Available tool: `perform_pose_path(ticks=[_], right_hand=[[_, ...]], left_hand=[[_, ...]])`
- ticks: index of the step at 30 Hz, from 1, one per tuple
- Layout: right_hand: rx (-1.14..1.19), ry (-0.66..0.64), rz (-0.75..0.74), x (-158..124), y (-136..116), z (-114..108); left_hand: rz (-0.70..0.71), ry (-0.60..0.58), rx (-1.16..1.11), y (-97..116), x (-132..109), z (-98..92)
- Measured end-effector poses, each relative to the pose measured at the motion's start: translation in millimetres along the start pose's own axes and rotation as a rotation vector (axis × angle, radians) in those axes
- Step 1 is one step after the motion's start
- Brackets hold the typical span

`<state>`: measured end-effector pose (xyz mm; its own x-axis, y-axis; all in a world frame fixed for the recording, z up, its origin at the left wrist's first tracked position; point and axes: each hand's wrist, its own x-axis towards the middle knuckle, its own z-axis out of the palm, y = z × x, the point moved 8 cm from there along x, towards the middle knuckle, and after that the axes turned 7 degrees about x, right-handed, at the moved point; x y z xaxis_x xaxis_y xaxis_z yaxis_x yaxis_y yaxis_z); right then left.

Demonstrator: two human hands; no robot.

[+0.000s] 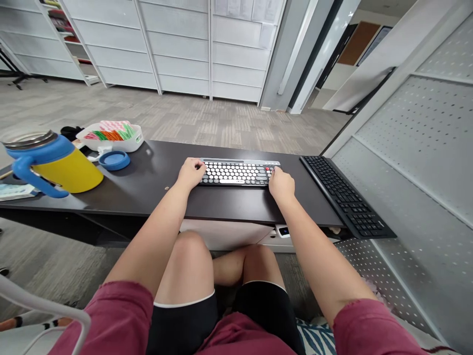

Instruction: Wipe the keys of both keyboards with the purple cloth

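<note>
A small keyboard (pixel 236 173) with round white and grey keys lies on the dark desk (pixel 148 190). My left hand (pixel 190 172) grips its left end, fingers curled round the edge. At the keyboard's right end, my right hand (pixel 281 183) does the same, its fingers on the corner by the red keys. Both forearms reach forward over my knees.
A black full-size keyboard (pixel 343 195) lies at the desk's right, overhanging the front edge. At the left stand a yellow mug with blue handle (pixel 51 165), a blue lid (pixel 114 160) and a white tray of coloured items (pixel 113 135). A perforated white panel (pixel 414 162) flanks the right.
</note>
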<state>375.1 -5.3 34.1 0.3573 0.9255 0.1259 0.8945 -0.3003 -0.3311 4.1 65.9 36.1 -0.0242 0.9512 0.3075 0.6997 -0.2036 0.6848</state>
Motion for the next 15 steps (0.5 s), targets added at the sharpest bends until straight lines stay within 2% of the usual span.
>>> perform_pose_path(ticks=[5, 15], right_hand=[[-0.058, -0.035, 0.035, 3.7, -25.7, 5.8], [-0.087, -0.087, 0.016, -12.7, -105.0, 27.5]], left_hand=[[-0.011, -0.002, -0.017, -1.7, -0.4, -0.7], [-0.013, -0.012, -0.046, -4.8, -5.8, 2.5]])
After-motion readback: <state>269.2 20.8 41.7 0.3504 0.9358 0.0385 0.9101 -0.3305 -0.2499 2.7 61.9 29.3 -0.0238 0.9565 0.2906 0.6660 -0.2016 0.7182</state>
